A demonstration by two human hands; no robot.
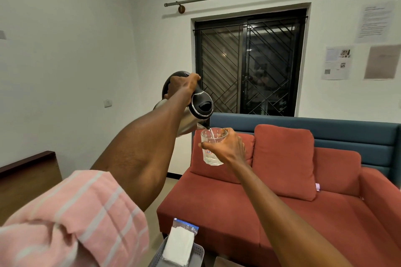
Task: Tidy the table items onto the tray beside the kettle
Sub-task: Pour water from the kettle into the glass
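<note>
1. The left hand (182, 86) gripped the handle of the steel kettle (191, 112), tipped spout-down toward four o'clock; the right hand (225, 147) was wrapped round a clear glass (211, 151) held just under the spout, both raised in the air over the red sofa (282, 191).
2. A thin stream of water ran from the spout into the glass (only a little seemed to sit at its bottom).
3. At six o'clock in the view, at the bottom edge, a grey slotted tray (198, 251) held a white packet (180, 243) with a blue top.
4. By my reading the tidying was barely under way: one packet was on the tray, while kettle and glass were both in hand, well apart from it.
5. The table itself was out of view, so I could not tell what remained on it.
</note>
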